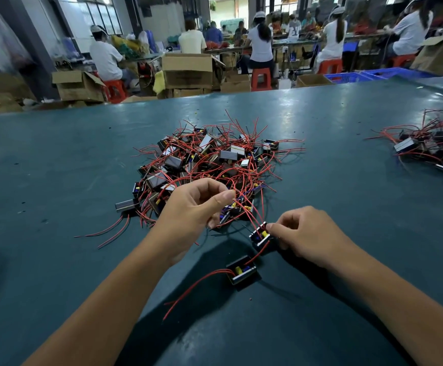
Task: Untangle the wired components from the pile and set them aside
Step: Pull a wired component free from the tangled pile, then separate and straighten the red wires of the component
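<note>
Pile: wired components (204,165), small black box-shaped parts with red wires, lie heaped and tangled at the middle of a dark teal table (56,167).
Left hand (191,207): raised over the near edge of the pile, thumb and forefinger pinched together on red wires (244,207) that run down from it toward the right hand; the other fingers are curled under.
Right hand (302,231): low, near the table, just right of the pile's near edge, fingertips closed on one small black component (259,235) with a yellow part inside; the pinched red wires lead into this piece.
Freed component (241,272): a single black box with a yellow part, resting on the table nearer the viewer, between the two forearms, apart from the pile; its red wires trail off to the left across the table.
Second heap (434,143): more wired components of the same kind lie at the table's right edge, well apart from the main pile.
Background: seated people (261,40) in white shirts work at long benches, with red stools (261,77), cardboard boxes (187,70) and blue crates (347,76) beyond the table's far edge.
</note>
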### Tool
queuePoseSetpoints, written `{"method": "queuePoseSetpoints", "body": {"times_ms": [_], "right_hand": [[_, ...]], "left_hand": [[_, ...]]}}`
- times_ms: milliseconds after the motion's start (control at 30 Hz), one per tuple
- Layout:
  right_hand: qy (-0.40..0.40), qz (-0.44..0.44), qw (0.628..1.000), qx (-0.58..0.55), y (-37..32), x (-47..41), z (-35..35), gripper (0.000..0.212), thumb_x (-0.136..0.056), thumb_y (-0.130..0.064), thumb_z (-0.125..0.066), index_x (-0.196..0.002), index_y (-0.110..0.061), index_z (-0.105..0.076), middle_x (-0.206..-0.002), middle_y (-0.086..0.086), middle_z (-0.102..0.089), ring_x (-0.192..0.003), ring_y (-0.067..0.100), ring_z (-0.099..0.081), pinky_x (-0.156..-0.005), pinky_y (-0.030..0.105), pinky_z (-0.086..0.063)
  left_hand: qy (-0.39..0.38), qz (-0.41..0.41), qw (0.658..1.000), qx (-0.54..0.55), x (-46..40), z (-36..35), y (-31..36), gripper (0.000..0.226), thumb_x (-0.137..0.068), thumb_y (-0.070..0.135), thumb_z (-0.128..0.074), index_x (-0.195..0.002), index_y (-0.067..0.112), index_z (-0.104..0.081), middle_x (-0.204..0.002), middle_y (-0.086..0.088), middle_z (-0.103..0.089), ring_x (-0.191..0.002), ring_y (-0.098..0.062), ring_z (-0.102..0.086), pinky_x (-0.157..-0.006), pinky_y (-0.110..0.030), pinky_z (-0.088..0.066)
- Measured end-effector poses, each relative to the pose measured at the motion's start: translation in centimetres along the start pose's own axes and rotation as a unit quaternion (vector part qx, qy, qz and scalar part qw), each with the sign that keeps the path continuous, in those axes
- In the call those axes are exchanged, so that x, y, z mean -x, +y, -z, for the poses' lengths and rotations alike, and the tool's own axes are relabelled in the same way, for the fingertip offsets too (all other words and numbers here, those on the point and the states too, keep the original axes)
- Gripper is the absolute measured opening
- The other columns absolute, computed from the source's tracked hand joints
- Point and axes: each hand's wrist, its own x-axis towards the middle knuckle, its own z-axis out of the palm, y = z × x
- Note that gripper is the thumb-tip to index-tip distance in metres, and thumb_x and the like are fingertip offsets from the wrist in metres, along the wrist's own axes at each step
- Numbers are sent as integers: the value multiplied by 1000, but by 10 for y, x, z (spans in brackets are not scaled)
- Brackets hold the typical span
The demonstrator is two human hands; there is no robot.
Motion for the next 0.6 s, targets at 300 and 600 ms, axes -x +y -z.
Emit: {"method": "queuePoseSetpoints", "body": {"times_ms": [300, 600], "right_hand": [[-30, 193, 937, -291, -31, 11, 19, 17, -85, -37, -75, -91, -21, -72, -80, 8, -72, -71, 19, -69, -51, 28, -51], [-7, 115, 943, -312, -17, 3, 18, 11, -93, -12, -64, -85, -6, -63, -68, 2, -65, -65, 14, -61, -47, 25, -47]], "left_hand": [[-33, -67, 995, -70, 4, -23, 0, 19, -82, 24, -74, -88, 7, -69, -65, 9, -63, -58, -2, -52, -55, -16, -42], [-41, -46, 995, -83, 1, -27, -12, 15, -85, 14, -75, -88, 4, -64, -69, 3, -64, -61, -13, -57, -56, -23, -50]]}}
